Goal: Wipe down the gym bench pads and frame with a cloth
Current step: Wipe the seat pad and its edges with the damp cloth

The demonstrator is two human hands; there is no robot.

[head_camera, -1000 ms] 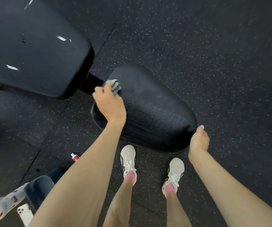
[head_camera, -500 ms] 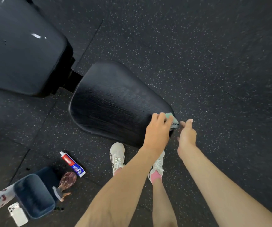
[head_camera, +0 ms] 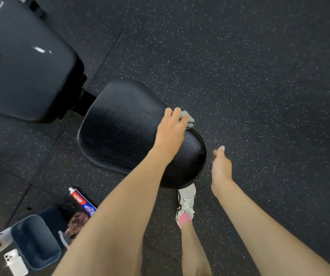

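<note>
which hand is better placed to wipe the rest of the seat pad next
Left. The left hand grips the cloth and presses it on the seat pad at its far edge. The right hand hangs beside the pad's end, holding nothing.

The tapered black seat pad (head_camera: 120, 136) looks like leatherette with a fine wrinkled grain and a dull sheen, while the larger black back pad (head_camera: 25, 66) is smoother and glossier, catching white glints and showing a few scuffs. The black floor (head_camera: 259, 76) is matt, grainy rubber flecked with pale specks, and the small teal-green cloth (head_camera: 189, 118) reads as soft ribbed fabric. The red, white and blue tube (head_camera: 82, 201) is shiny plastic, the white phone (head_camera: 15, 262) glossy, and the white lace-up shoe (head_camera: 187, 202) woven mesh.
</note>
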